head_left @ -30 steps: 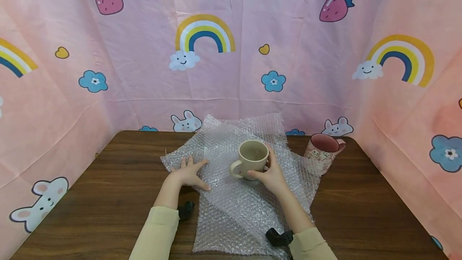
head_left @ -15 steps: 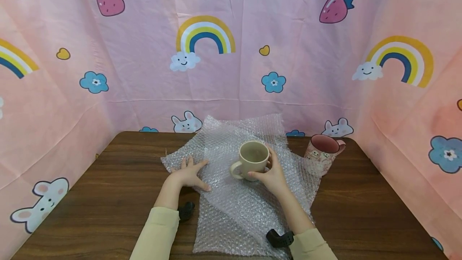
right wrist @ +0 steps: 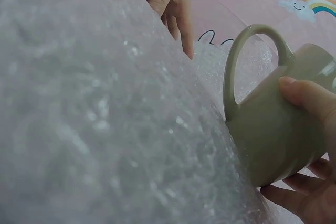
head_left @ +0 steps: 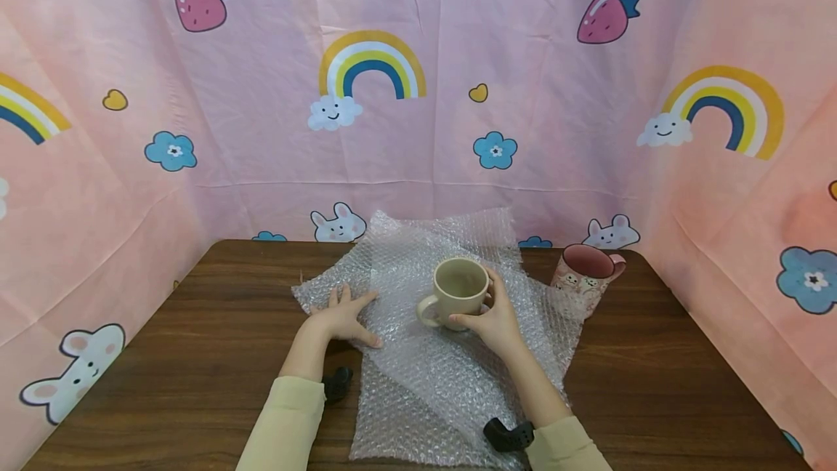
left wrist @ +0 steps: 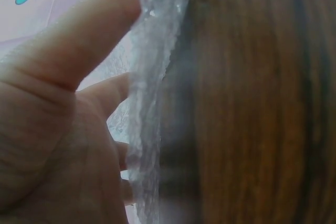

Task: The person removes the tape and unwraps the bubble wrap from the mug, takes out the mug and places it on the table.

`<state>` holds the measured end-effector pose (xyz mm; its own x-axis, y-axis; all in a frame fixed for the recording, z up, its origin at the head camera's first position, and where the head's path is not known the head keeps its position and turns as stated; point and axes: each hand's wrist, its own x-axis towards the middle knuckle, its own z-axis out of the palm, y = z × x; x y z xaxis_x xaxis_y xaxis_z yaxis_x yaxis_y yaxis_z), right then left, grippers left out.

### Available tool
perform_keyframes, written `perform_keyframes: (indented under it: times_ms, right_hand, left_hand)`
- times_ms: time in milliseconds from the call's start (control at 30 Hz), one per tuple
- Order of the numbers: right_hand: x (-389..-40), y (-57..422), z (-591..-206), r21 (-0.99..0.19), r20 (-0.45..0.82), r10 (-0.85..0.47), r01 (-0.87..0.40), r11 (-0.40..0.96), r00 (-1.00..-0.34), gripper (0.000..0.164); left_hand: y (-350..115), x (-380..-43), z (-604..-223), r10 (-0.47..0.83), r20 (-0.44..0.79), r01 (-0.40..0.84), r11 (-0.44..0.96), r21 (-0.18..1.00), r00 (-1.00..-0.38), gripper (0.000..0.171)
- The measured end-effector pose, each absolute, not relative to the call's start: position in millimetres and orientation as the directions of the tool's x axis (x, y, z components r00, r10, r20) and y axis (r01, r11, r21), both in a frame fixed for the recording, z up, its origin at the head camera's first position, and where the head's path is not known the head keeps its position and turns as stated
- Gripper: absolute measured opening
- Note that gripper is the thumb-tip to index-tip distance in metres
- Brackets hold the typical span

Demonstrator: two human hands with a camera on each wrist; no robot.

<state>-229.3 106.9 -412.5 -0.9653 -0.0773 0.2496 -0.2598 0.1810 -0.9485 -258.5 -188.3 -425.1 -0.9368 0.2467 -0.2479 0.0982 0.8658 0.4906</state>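
A beige mug (head_left: 458, 296) stands upright on layered bubble wrap (head_left: 418, 376), its handle turned to the left. My right hand (head_left: 493, 315) grips the mug's right side; in the right wrist view the thumb lies along the near wall and the fingers curl round the far side of the mug (right wrist: 278, 129). Spread fingers of my left hand (head_left: 340, 317) rest on the left corner of the bubble wrap. From the left wrist, thumb and fingertips touch the edge of the bubble wrap (left wrist: 149, 87) just over the wood.
A pink patterned mug (head_left: 582, 278) stands at the back right, the wrap's right corner overlapping its lower part. The dark wooden table (head_left: 209, 355) extends on both sides. A pink printed curtain (head_left: 431, 144) surrounds the back and sides. Each wrist wears a black device.
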Motion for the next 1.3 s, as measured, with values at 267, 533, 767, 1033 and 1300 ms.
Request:
perform_keyframes:
  times_ms: [267, 533, 767, 1033, 1300]
  right_hand:
    - [-233.3, 109.5, -419.4, -0.947, 0.245, -0.069, -0.254, 0.198, -0.967, 0.100]
    - [-247.7, 113.7, -439.1, -0.946, 0.241, -0.049, -0.246, 0.210, -0.969, 0.104]
    - [-243.8, 113.1, -432.1, -0.949, 0.248, -0.033, -0.249, 0.194, -0.968, 0.105]
    - [-237.9, 111.7, -418.3, -0.938, 0.263, -0.027, -0.262, 0.228, -0.964, 0.101]
    - [-234.9, 116.0, -411.1, -0.932, 0.264, -0.035, -0.265, 0.247, -0.964, 0.102]
  left_hand:
    - [-188.5, -259.4, -425.7, 0.250, -0.247, 0.099, 0.862, 0.496, -0.936, 0.103]
    - [-188.3, -259.8, -424.8, 0.249, -0.248, 0.098, 0.864, 0.494, -0.936, 0.102]
    - [-188.1, -260.0, -424.6, 0.250, -0.249, 0.099, 0.862, 0.496, -0.936, 0.103]
    - [-188.4, -260.1, -424.3, 0.255, -0.247, 0.104, 0.862, 0.497, -0.935, 0.103]
    - [-189.7, -261.1, -426.5, 0.261, -0.244, 0.109, 0.859, 0.501, -0.934, 0.104]
